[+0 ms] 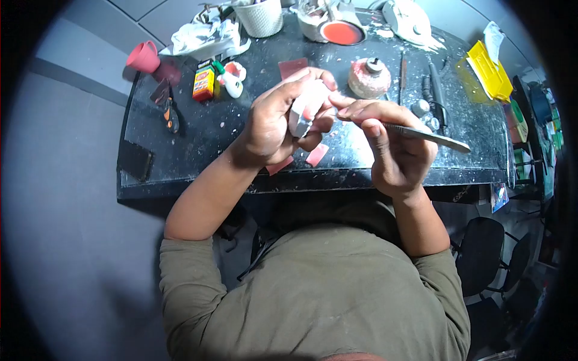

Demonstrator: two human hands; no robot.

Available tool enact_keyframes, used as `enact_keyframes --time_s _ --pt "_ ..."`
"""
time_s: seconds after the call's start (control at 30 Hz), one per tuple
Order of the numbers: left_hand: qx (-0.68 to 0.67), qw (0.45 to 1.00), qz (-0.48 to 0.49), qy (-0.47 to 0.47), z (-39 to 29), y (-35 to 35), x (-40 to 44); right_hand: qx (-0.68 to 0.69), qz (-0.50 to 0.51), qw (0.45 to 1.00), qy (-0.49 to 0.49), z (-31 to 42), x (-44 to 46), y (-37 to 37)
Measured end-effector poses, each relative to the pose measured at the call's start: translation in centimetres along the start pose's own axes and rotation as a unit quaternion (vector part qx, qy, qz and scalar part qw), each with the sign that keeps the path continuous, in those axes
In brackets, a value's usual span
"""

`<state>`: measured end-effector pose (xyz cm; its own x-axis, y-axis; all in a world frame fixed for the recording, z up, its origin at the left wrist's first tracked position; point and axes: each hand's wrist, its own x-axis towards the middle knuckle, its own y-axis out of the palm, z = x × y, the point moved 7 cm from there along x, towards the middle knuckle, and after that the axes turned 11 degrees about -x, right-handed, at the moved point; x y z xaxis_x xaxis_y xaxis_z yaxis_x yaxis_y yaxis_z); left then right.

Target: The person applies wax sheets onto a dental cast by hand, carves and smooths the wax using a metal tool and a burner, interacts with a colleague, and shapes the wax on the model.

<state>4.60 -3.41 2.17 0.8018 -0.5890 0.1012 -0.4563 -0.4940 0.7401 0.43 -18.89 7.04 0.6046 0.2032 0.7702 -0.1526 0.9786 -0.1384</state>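
Note:
My left hand (270,120) is closed around a white plaster dental model (298,115) with some pink on it, held above the front part of the bench. In my right hand (404,147) is a metal wax carver (445,140), gripped like a pen. Its broad flat end points out to the right, while the thin working end reaches toward the model. Whether that tip touches the model is hard to see. Beneath the hands lies a pink wax piece (317,155), and a pink wax sheet (292,67) sits behind them.
Behind my right hand stands a wax-spattered burner (369,78). A small bottle (231,83) and a yellow-red box (204,83) are at left. Farther back are a bowl of red material (342,33) and a white basket (260,17). A black handpiece (437,90) lies at right.

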Motion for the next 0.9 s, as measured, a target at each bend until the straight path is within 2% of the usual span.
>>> enact_keyframes --time_s 0.1,0.13,0.17,0.2,0.23,0.27,0.3,0.37,0.4,0.43,0.47,0.5,0.57,0.63,0.67,0.8,0.9 --pt "-0.123 0.991 0.012 -0.043 0.1 0.5 0.1 0.039 -0.053 0.997 0.026 -0.2 -0.5 -1.7" --pt "-0.135 0.99 -0.009 -0.038 -0.1 0.2 -0.3 -0.021 -0.043 0.999 0.018 0.1 -0.4 -2.6" --pt "-0.142 0.989 -0.021 -0.041 -0.1 -0.1 -0.4 -0.039 -0.046 0.998 -0.033 0.2 -0.6 -3.1" --pt "-0.113 0.992 -0.034 -0.037 -0.3 -0.7 -0.4 -0.018 -0.084 0.995 0.049 0.1 -0.7 -3.7" --pt "-0.081 0.995 -0.041 -0.034 -0.6 -1.5 -0.4 -0.128 -0.07 0.989 -0.018 0.8 -0.4 -4.7" --pt "-0.1 0.994 -0.032 -0.041 -0.8 -1.7 -0.1 -0.099 -0.109 0.988 0.05 -0.1 -1.1 -5.5" --pt "-0.112 0.991 -0.05 -0.054 -1.1 -2.5 0.0 -0.016 -0.157 0.986 0.049 -0.6 -1.2 -6.0" --pt "-0.095 0.993 -0.039 -0.058 -1.9 -3.5 0.5 0.032 -0.16 0.983 0.08 -1.1 -1.5 -7.3" --pt "-0.086 0.992 -0.084 -0.031 -2.5 -4.6 0.7 0.037 -0.158 0.981 0.109 -0.3 -1.1 -8.6" --pt "-0.113 0.99 -0.072 -0.04 -3.2 -5.4 0.9 -0.05 -0.166 0.983 0.058 0.3 -0.8 -9.9" --pt "-0.053 0.995 -0.065 -0.045 -4.1 -6.2 1.0 -0.137 -0.181 0.974 0.008 0.8 -0.6 -11.2" --pt "-0.034 0.996 -0.085 -0.018 -4.5 -8.3 1.4 -0.131 -0.161 0.975 0.075 1.5 -0.4 -12.8" --pt "-0.028 0.995 -0.097 0.012 -5.7 -10.1 1.6 -0.188 -0.161 0.968 0.051 2.5 -0.1 -15.3" --pt "-0.026 0.995 -0.093 0.032 -7.3 -10.7 1.0 -0.265 -0.095 0.945 0.167 2.8 0.3 -17.3" --pt "-0.026 0.995 -0.086 0.036 -7.7 -11.1 0.8 -0.261 -0.091 0.943 0.186 3.2 0.2 -18.2" --pt "-0.034 0.997 -0.06 0.043 -8.3 -11.2 0.3 -0.394 -0.027 0.886 0.242 0.9 -0.7 -20.1" --pt "-0.039 0.998 -0.039 0.033 -8.2 -11.7 0.4 -0.394 0.043 0.868 0.299 -1.2 -1.4 -19.5"
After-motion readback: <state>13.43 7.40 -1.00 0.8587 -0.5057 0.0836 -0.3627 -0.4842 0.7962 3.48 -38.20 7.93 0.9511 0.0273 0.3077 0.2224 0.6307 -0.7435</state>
